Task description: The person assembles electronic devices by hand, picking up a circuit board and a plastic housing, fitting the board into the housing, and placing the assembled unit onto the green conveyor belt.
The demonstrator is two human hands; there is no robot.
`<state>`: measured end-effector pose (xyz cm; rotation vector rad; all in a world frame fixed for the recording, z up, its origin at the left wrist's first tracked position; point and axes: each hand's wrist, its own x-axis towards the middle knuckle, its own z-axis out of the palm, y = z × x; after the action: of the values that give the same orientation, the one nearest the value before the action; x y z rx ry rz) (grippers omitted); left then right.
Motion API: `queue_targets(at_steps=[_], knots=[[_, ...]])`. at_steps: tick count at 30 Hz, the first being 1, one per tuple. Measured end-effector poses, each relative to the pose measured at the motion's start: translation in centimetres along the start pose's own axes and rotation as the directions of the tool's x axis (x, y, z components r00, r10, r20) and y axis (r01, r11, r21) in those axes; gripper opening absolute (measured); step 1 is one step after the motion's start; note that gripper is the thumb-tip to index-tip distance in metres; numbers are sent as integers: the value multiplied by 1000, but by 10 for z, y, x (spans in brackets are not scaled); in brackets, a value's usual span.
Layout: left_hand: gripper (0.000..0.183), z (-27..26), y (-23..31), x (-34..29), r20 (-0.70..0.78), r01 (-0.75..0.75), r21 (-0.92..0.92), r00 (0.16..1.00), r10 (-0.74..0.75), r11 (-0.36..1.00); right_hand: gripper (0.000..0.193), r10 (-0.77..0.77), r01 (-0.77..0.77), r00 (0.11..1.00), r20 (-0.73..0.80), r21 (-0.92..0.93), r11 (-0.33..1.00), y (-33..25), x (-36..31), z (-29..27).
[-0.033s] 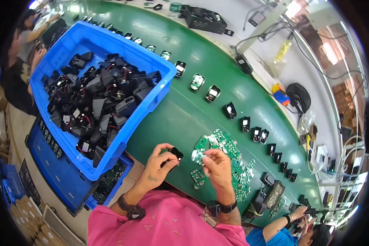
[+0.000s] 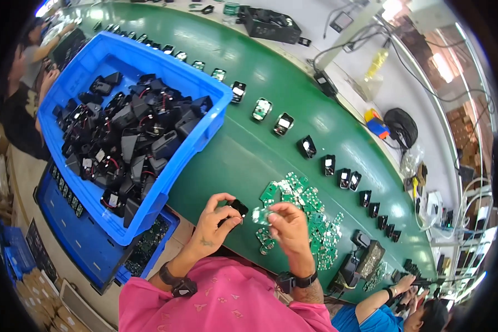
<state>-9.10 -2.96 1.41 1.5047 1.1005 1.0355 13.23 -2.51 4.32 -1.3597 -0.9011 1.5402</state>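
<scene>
Holds a small black housing point(image 2: 237, 208) in the left hand point(image 2: 211, 226), with fingers curled round its sides and the thumb bent in against it, leaving only part of the dark shell on view. Pinches a small green circuit board point(image 2: 260, 216) between the thumb and fingers of the right hand point(image 2: 290, 228), with the fingertips drawn nearly together, and holds it just to the right of the housing, over the green tabletop point(image 2: 216, 166). Hard to make out the board's details, probably because of motion blur. Has a pile of loose circuit boards point(image 2: 310, 203) spread on the tabletop near the right hand, reaching beyond it and to its right. Faces a long row of black cases point(image 2: 284, 124) running across the table from far left to lower right, some with white or green parts inside. Has a large blue crate point(image 2: 220, 109) to the left, heaped with black casings point(image 2: 133, 133) and red wires. Wears a pink shirt point(image 2: 216, 296) and dark wristbands. Shares the table with a co-worker in a blue sleeve point(image 2: 374, 305) at lower right.
</scene>
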Motion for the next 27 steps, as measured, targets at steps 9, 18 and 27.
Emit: queue_targets(at_steps=[9, 18, 27], knots=[[8, 25, 9, 11, 83, -40, 55, 996, 36, 998, 21, 69, -66, 998, -5, 241, 968, 13, -18, 11], [79, 39, -5, 15, 203, -127, -89, 969, 142, 988, 26, -5, -4, 981, -194, -45, 999, 28, -29, 2], [80, 32, -16, 2, 184, 258, -481, 964, -191, 838, 24, -106, 108, 994, -16, 128, 986, 34, -23, 8]])
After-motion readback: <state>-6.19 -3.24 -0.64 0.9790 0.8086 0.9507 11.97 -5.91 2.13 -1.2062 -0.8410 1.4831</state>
